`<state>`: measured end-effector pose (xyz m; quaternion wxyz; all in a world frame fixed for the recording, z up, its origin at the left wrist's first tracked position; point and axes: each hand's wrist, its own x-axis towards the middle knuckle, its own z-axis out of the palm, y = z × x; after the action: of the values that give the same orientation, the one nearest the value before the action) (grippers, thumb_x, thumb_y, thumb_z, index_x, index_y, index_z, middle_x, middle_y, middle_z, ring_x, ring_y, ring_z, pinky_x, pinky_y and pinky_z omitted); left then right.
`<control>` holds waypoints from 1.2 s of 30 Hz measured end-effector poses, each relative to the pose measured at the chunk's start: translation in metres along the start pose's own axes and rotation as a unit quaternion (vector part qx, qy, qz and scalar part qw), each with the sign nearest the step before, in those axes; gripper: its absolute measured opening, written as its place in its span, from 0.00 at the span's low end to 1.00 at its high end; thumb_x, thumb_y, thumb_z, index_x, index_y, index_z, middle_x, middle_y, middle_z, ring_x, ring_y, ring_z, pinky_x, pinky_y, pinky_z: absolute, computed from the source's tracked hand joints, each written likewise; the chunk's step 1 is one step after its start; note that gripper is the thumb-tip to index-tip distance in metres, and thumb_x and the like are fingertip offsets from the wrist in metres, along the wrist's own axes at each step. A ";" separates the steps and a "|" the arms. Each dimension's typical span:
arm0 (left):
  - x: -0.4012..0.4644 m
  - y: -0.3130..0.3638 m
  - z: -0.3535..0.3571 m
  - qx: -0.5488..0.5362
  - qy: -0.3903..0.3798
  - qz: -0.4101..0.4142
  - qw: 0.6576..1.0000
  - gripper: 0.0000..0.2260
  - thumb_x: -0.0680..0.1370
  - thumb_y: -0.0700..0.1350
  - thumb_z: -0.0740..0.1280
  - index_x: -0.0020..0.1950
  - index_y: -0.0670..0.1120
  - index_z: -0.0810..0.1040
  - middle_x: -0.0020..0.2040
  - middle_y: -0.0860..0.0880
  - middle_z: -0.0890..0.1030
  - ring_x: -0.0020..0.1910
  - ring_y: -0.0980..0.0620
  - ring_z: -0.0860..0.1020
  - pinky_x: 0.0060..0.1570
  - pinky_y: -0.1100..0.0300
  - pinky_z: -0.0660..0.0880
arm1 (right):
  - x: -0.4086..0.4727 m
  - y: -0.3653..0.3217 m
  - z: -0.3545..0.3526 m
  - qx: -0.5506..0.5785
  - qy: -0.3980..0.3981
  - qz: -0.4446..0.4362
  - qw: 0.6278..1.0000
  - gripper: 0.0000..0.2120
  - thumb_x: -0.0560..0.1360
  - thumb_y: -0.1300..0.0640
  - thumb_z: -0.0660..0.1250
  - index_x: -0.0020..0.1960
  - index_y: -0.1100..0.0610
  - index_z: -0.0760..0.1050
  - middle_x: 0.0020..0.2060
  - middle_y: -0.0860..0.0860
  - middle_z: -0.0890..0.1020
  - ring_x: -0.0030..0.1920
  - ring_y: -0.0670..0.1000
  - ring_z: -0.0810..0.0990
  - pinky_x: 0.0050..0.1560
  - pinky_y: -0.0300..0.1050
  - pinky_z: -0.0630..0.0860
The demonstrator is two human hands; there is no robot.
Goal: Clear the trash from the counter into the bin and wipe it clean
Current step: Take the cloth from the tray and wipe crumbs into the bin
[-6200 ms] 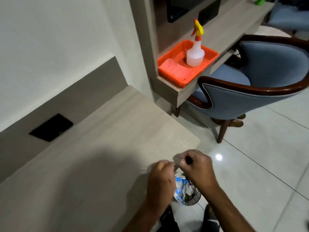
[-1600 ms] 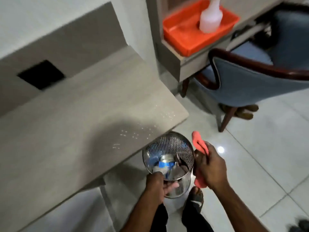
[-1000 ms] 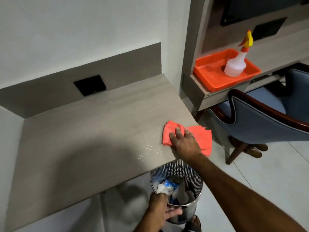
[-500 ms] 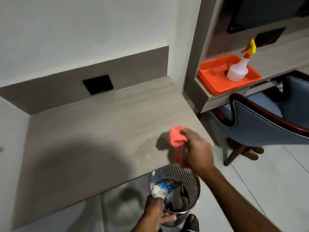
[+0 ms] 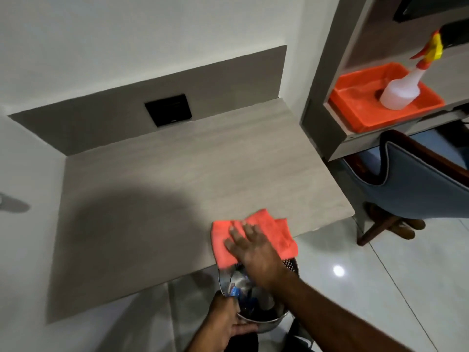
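Note:
My right hand point(image 5: 250, 246) lies flat, fingers spread, on an orange cloth point(image 5: 281, 232) at the front edge of the grey wood-grain counter point(image 5: 177, 179). Part of the cloth hangs over that edge. Just below it my left hand point(image 5: 224, 318) grips the rim of a perforated metal bin point(image 5: 264, 317), held up against the counter's front. Inside the bin lies crumpled trash with blue and white bits point(image 5: 237, 292). No crumbs show on the counter surface.
An orange tray point(image 5: 360, 107) with a white spray bottle point(image 5: 401, 91) sits on the shelf to the right. A blue upholstered chair point(image 5: 418, 184) stands under that shelf. A black socket plate point(image 5: 168, 113) is set in the back panel. Glossy floor tiles lie below.
My right hand, which held the cloth bunched above the counter edge, now presses it flat at the edge over the bin. The white crumbs near the edge are gone from view.

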<state>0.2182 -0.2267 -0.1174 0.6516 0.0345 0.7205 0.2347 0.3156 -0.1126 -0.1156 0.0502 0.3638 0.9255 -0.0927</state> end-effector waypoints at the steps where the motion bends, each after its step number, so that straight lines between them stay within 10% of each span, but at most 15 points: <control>1: -0.001 -0.001 -0.005 -0.004 -0.007 -0.005 1.000 0.10 0.81 0.39 0.56 0.55 0.45 0.76 0.47 0.40 0.82 0.37 0.41 0.84 0.28 0.51 0.82 | -0.015 -0.005 0.007 -0.002 -0.007 -0.035 0.999 0.21 0.68 0.53 0.57 0.60 0.49 0.75 0.63 0.53 0.80 0.61 0.60 0.80 0.61 0.56 0.77; 4: 0.000 -0.004 -0.008 0.000 -0.011 -0.021 1.000 0.10 0.81 0.35 0.55 0.52 0.43 0.76 0.43 0.42 0.79 0.37 0.40 0.81 0.24 0.53 0.80 | -0.060 0.004 0.019 0.019 -0.069 -0.092 0.993 0.20 0.67 0.49 0.59 0.56 0.44 0.80 0.59 0.45 0.83 0.57 0.53 0.83 0.60 0.48 0.77; 7: 0.012 -0.009 0.008 0.026 -0.007 -0.002 1.000 0.13 0.83 0.52 0.57 0.53 0.48 0.78 0.49 0.38 0.83 0.44 0.36 0.84 0.32 0.49 0.82 | -0.095 0.027 0.038 0.037 -0.086 -0.051 0.994 0.21 0.62 0.49 0.65 0.54 0.43 0.82 0.52 0.41 0.85 0.50 0.48 0.85 0.53 0.40 0.79; 13: 0.097 -0.051 0.060 0.104 -0.030 -0.044 0.993 0.12 0.82 0.48 0.58 0.63 0.49 0.75 0.54 0.40 0.84 0.47 0.39 0.85 0.39 0.47 0.84 | -0.119 0.071 0.103 0.125 0.002 0.121 0.985 0.21 0.65 0.50 0.66 0.57 0.52 0.83 0.55 0.51 0.85 0.55 0.56 0.84 0.59 0.48 0.76; 20: 0.254 -0.124 0.119 0.141 -0.016 -0.069 0.987 0.11 0.82 0.45 0.57 0.56 0.48 0.79 0.56 0.37 0.83 0.38 0.46 0.84 0.25 0.59 0.79 | -0.139 0.114 0.248 0.239 -0.082 0.272 0.928 0.38 0.55 0.53 0.80 0.64 0.56 0.77 0.62 0.56 0.81 0.60 0.62 0.80 0.59 0.54 0.76; 28: 0.376 -0.170 0.154 0.186 -0.015 -0.114 0.976 0.17 0.77 0.36 0.55 0.62 0.45 0.75 0.48 0.41 0.84 0.36 0.45 0.85 0.32 0.52 0.82 | -0.153 0.143 0.368 0.264 -0.097 0.316 0.906 0.35 0.74 0.54 0.68 0.77 0.56 0.58 0.78 0.57 0.59 0.76 0.62 0.59 0.74 0.54 0.58; 36: 0.392 -0.165 0.177 0.197 -0.033 -0.111 0.974 0.17 0.78 0.34 0.59 0.65 0.43 0.76 0.51 0.41 0.84 0.43 0.45 0.84 0.32 0.51 0.82 | -0.145 0.145 0.399 0.301 -0.056 0.345 0.887 0.31 0.77 0.62 0.61 0.77 0.65 0.53 0.77 0.64 0.57 0.77 0.61 0.57 0.75 0.52 0.55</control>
<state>0.3713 -0.1813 -0.5499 0.6776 0.0896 0.7299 0.0131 0.5305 -0.1878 -0.5024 0.0188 0.6522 0.6645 -0.3644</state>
